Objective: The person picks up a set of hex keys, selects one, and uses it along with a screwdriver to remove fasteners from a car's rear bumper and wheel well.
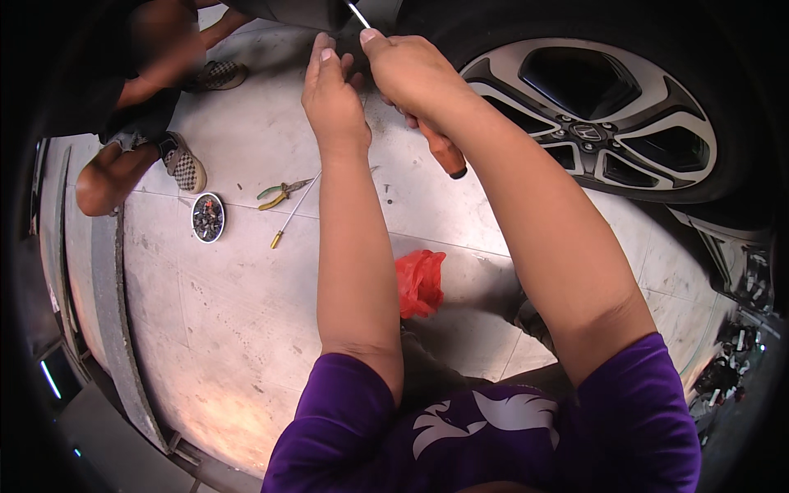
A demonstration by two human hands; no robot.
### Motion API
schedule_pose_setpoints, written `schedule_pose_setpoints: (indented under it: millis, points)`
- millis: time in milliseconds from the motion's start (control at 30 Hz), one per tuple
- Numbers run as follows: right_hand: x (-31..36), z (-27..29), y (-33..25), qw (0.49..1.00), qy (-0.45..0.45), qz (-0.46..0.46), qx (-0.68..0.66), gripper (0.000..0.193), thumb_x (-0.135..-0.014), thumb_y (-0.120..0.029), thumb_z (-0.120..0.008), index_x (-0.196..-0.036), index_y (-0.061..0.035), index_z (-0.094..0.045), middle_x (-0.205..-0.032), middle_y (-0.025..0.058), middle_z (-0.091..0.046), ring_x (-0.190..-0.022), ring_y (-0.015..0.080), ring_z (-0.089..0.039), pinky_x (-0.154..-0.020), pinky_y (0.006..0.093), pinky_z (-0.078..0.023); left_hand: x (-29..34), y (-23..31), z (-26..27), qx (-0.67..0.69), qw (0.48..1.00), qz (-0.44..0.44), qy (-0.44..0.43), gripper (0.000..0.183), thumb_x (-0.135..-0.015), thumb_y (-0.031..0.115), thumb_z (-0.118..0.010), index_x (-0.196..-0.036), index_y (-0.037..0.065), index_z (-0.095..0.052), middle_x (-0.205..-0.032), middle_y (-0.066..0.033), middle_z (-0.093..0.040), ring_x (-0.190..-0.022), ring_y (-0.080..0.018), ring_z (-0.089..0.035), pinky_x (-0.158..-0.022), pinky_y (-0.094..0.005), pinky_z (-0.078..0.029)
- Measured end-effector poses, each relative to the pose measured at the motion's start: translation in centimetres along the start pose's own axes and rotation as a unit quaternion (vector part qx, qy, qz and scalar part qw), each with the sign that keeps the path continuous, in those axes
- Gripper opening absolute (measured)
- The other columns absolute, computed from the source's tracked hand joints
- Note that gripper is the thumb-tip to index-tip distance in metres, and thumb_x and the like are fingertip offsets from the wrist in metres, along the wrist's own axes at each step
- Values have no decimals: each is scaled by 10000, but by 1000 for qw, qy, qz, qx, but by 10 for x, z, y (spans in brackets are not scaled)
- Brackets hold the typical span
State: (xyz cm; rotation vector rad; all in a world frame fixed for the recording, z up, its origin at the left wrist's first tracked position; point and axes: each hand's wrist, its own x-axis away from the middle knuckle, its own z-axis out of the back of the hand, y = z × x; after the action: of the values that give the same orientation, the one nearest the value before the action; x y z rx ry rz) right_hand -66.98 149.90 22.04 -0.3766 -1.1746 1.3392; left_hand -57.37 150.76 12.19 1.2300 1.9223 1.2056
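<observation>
My right hand [415,78] is wrapped round a screwdriver [445,153] with an orange handle. Its dark butt end sticks out below my palm, and its metal shaft points up to the left toward a dark part of the car [304,10] at the top edge. Where the tip ends is out of view. Just left of it, my left hand [335,103] is raised with its fingers stretched upward, close to that dark part. It holds nothing that I can see; whether the fingertips touch the part I cannot tell.
A car wheel [592,115] stands at the right. Another person [136,123] crouches at the left. Pliers [283,194], a thin yellow-handled screwdriver [289,220] and a small bowl of fasteners [208,218] lie on the tiled floor. A red plastic bag [421,282] is below my arms.
</observation>
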Motion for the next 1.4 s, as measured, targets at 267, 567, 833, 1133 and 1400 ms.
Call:
schedule_pose_setpoints:
  millis: [267,567,833,1133,1400]
  points:
    - [14,8,8,978,-89,-35,-186,376,-1019,-351,-418,-979,-13,-578,-629,45,-505,-413,116,-431,-387,277,-395,-16,-10,-10,19,998,55,-3,558,-1022,251,-477,-1499,8,-321,-1140,-111,-617,-1031,-193,-577,-883,-307,-465]
    - [1,-34,1,997,38,59,9,307,-1005,-230,-394,-1107,43,-491,-714,136,-591,-472,198,-568,-435,338,-473,-26,1,-1,159,982,97,22,487,-997,295,-537,-1311,-77,-520,-1233,-206,-621,-1025,-249,-639,-873,-323,-505]
    - [-11,-23,1,902,133,29,409,309,-941,-110,-458,-1216,30,-440,-1067,267,-664,-1008,409,-667,-859,474,-539,-30,15,15,65,996,55,-10,480,-980,219,-569,-1358,-67,-486,-1292,-187,-601,-1125,-289,-615,-970,-388,-464]
    - [-11,-26,-11,918,81,21,387,357,-914,-67,-447,-1216,115,-394,-961,308,-664,-866,393,-698,-751,447,-561,-27,24,9,40,994,100,-37,437,-941,234,-638,-1254,-67,-590,-1146,-128,-644,-1000,-207,-613,-886,-319,-475]
    - [-25,-85,-14,998,56,24,21,531,-855,-154,-618,-1153,150,-301,-817,255,-675,-711,303,-712,-649,361,-567,-31,58,51,-80,984,146,-70,463,-946,324,-625,-1207,-58,-624,-1116,-140,-670,-1018,-193,-603,-908,-307,-456]
